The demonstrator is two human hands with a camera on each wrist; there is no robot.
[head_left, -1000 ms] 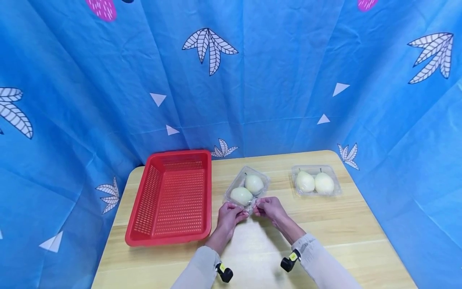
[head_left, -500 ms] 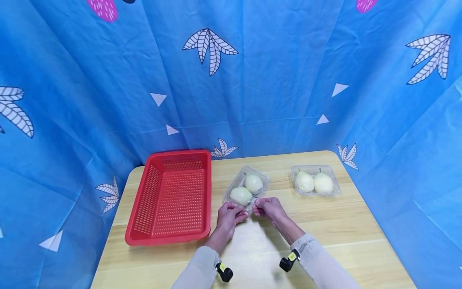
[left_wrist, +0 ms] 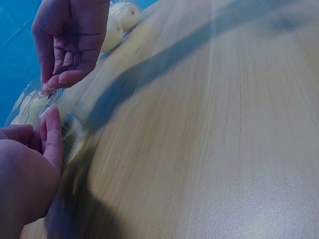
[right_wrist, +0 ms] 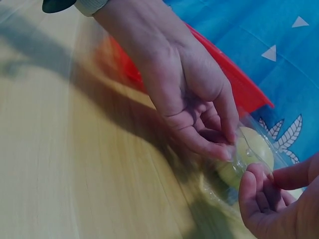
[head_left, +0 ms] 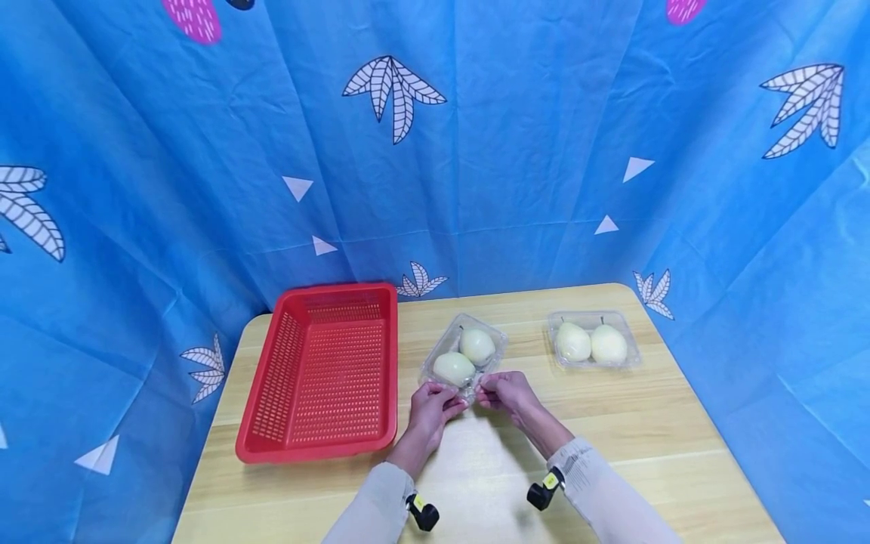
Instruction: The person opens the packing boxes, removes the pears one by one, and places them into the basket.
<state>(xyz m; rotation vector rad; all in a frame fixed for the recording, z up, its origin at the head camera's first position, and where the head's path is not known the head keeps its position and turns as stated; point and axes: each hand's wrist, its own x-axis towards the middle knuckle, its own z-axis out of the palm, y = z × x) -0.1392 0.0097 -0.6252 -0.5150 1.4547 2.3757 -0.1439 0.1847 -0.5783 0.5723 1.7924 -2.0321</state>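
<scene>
While the left hand (head_left: 430, 409), fingers curled, pinches the clear plastic pear pack (head_left: 444, 344) just right of the red perforated basket (head_left: 343, 374), the right hand (head_left: 508, 394), likewise curled, pinches it too.

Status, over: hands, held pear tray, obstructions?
Left hand, right hand: pinching clear plastic at near end of pear tray. Two pears inside. Red basket alongside, apparently not obstructing.

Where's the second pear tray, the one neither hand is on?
In the head view, the second pear tray sits at the back right of the table, right of the held tray and the right hand.
</scene>
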